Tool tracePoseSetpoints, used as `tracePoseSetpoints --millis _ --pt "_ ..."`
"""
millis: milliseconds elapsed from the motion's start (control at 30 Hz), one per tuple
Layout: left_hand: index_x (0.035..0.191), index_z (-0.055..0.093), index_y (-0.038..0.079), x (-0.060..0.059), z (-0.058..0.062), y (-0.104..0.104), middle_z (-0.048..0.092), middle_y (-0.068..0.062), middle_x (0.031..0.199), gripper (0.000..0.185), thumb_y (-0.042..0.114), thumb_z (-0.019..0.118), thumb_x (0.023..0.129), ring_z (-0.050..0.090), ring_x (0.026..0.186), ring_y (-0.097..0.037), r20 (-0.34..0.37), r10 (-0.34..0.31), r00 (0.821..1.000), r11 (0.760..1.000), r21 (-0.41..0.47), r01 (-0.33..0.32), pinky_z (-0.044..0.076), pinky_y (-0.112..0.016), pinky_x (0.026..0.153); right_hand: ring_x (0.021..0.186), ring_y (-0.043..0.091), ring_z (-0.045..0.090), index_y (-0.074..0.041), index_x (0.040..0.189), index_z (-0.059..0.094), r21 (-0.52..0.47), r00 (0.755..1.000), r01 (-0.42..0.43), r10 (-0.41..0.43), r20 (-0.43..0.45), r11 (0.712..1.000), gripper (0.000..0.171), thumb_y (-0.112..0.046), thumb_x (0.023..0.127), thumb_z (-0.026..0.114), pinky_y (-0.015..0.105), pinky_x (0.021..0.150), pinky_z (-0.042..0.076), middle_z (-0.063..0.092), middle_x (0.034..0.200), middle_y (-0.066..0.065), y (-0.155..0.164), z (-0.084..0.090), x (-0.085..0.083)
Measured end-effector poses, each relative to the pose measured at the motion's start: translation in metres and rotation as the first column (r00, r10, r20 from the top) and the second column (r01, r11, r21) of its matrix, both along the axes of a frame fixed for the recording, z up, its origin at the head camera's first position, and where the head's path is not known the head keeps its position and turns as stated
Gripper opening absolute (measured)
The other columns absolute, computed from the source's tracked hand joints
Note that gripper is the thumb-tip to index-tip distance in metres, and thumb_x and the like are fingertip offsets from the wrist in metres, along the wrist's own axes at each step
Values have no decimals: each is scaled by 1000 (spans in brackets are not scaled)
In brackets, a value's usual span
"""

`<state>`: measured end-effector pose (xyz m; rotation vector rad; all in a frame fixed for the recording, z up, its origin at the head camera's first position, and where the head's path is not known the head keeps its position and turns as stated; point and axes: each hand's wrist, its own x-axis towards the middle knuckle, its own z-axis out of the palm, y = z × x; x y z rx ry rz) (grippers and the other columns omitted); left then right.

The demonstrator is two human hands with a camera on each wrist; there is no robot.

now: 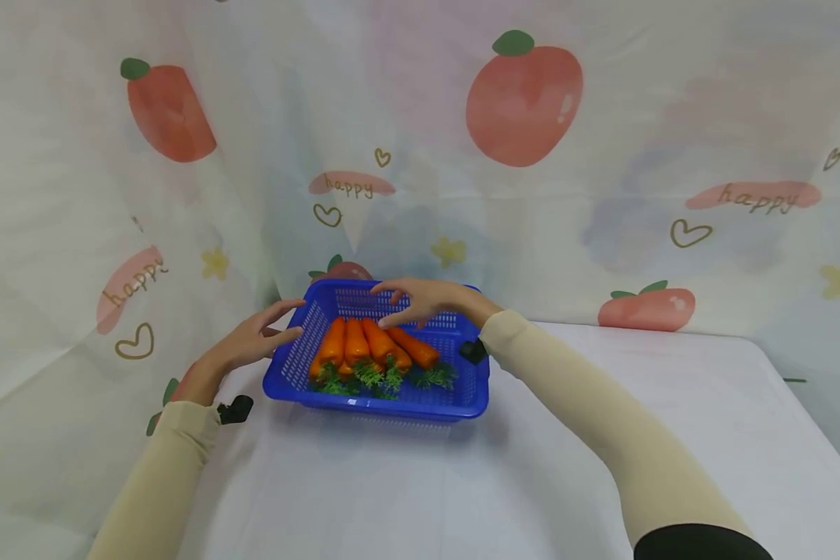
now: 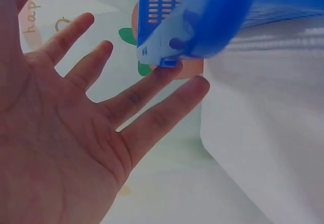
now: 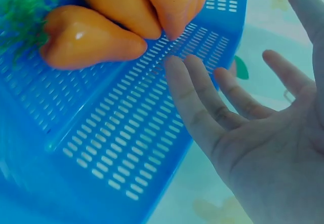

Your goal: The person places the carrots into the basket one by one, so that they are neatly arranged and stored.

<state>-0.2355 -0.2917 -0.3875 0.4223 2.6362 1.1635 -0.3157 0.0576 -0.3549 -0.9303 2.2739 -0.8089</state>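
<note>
Several orange carrots (image 1: 355,342) with green leafy tops lie side by side in a blue perforated plastic basket (image 1: 392,406) on the table. At the basket's left end my left hand (image 1: 248,338) has its fingers spread close to the rim; whether it touches the rim I cannot tell. In the left wrist view the palm of that hand (image 2: 76,117) holds nothing. Over the basket's back side hovers my right hand (image 1: 420,299), fingers extended above the carrots. The right wrist view shows this hand (image 3: 253,117) empty, near the perforated wall and the carrots (image 3: 86,39).
A white-covered table (image 1: 364,482) carries the basket and extends to the right. Behind and to the left hangs a pale curtain (image 1: 406,101) printed with fruit, hearts and the word "happy". The curtain comes close to the basket's back edge.
</note>
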Motion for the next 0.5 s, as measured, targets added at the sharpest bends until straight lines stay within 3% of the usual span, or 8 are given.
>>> tracePoseSetpoints --millis 100,267,500 --pt "161 31 18 2 1 3 25 -21 167 68 42 58 103 46 136 -55 -47 -1 999 998 -69 -2 49 -68 98 105 26 67 -24 161 32 4 996 -14 14 -82 1000 78 -46 96 69 38 81 61 39 156 23 8 3 6" --pt "160 34 19 9 -4 7 27 -20 166 70 48 58 101 45 135 -55 -134 -13 991 987 -161 -9 46 -71 100 106 24 67 -20 161 35 -20 975 -32 27 -219 999 79 -46 96 70 40 94 56 46 152 19 22 7 21" --pt "162 30 22 22 -11 12 19 -14 170 75 50 61 100 38 141 -55 -224 5 975 975 -217 -54 35 -77 105 106 30 67 -17 160 37 -67 949 0 -21 -313 998 78 -41 95 73 41 92 57 48 148 20 55 9 44"
